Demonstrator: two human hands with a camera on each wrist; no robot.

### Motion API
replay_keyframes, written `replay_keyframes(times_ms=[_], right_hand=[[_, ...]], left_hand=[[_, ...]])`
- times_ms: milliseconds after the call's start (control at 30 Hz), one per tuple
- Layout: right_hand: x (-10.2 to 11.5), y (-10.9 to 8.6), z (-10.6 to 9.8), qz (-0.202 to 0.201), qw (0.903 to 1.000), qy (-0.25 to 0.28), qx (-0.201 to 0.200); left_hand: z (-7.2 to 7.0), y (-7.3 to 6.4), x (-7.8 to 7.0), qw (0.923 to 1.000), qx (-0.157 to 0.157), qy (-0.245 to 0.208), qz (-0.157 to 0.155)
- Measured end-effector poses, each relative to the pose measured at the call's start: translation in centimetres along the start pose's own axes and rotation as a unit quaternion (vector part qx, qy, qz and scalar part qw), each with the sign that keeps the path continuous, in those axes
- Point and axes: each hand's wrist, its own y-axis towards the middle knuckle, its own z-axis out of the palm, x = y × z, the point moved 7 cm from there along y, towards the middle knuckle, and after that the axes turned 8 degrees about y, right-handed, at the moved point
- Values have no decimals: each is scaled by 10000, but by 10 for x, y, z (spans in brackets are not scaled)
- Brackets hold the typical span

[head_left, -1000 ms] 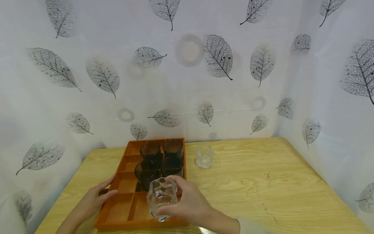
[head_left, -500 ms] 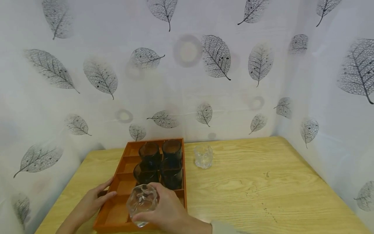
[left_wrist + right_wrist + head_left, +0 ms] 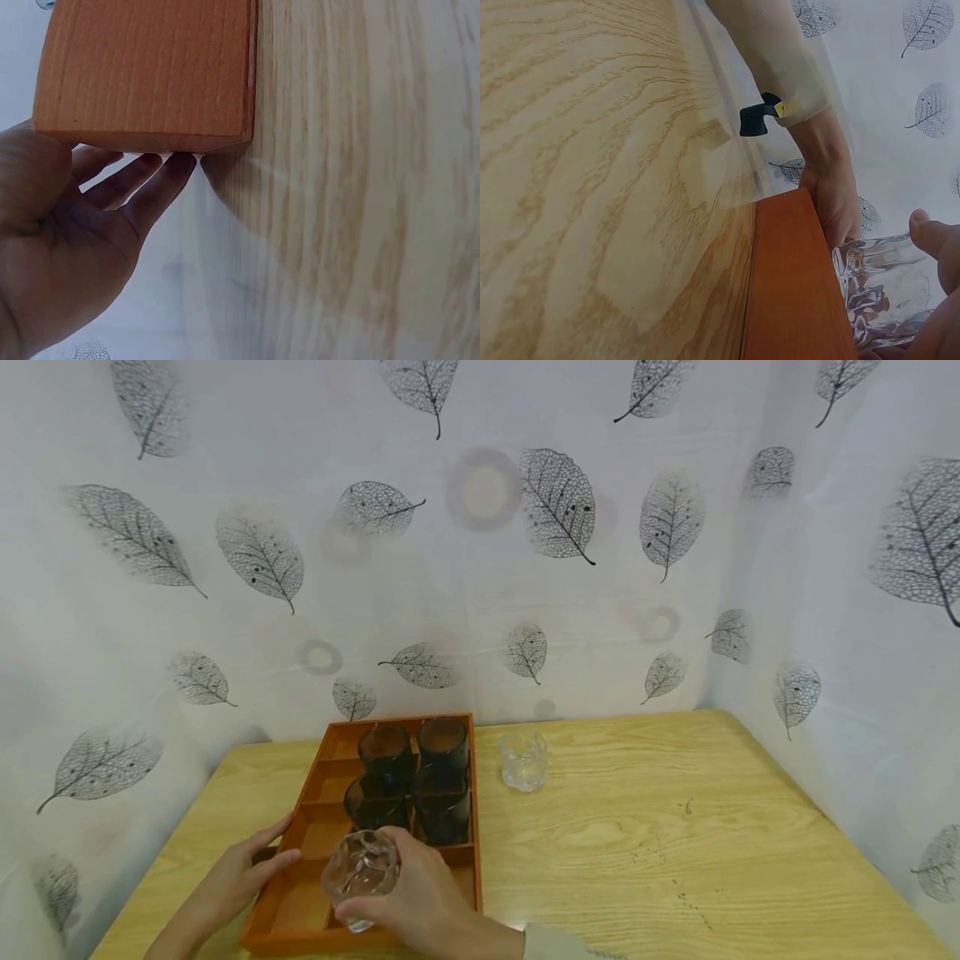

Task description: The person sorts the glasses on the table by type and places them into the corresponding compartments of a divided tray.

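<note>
My right hand grips a clear glass tumbler with a wavy surface, tilted over the near compartments of an orange wooden divided tray. In the right wrist view the tumbler lies between thumb and fingers, close by the tray's side wall. My left hand holds the tray's left edge, thumb over the rim and fingers on the outer side. From the left wrist view, the fingertips meet the tray's side. Several dark smoked glasses stand in the tray's farther compartments.
Another clear tumbler stands on the light wood table, right of the tray's far end. A white curtain printed with grey leaves hangs behind the table and along both sides.
My right hand has carried the clear tumbler leftward over the tray and slightly down, slowing in the last half second. The left hand stays at the tray's edge.
</note>
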Motion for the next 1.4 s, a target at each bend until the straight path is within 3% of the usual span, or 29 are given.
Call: replay_keyframes(times_ms=[500, 867, 1100, 1400], right_hand=[[2, 0, 2, -352, 9979, -463, -285], [-6, 0, 4, 5, 9982, -603, -61], [-4, -2, 1, -252, 9902, -1359, -184], [-4, -1, 1, -205, 9865, -1611, -194]], left_hand=[[1, 0, -2, 9999, 86, -82, -54], [2, 1, -1, 10000, 64, -42, -23], [2, 0, -1, 10000, 32, -10, 24], [2, 0, -1, 10000, 51, -54, 37]])
